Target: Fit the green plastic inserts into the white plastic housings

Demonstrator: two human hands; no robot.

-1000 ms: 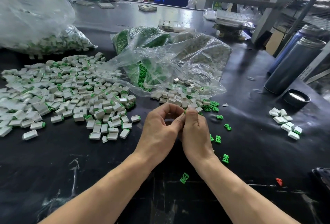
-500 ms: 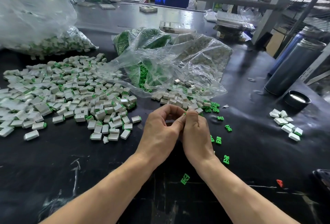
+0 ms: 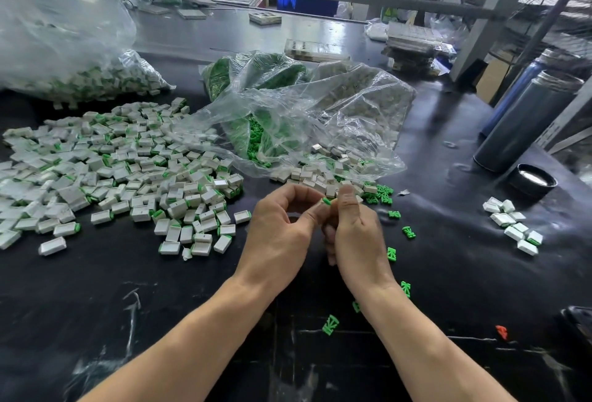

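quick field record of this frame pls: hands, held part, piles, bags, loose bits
left hand: curled, fingertips meet right hand
right hand: curled, pinching with left
held part: green insert tip shows between fingertips; housing hidden
big pile: white housings with green, left of hands
small pile: far right
open bag: behind hands, green and white parts
loose inserts: right of hands
table: black
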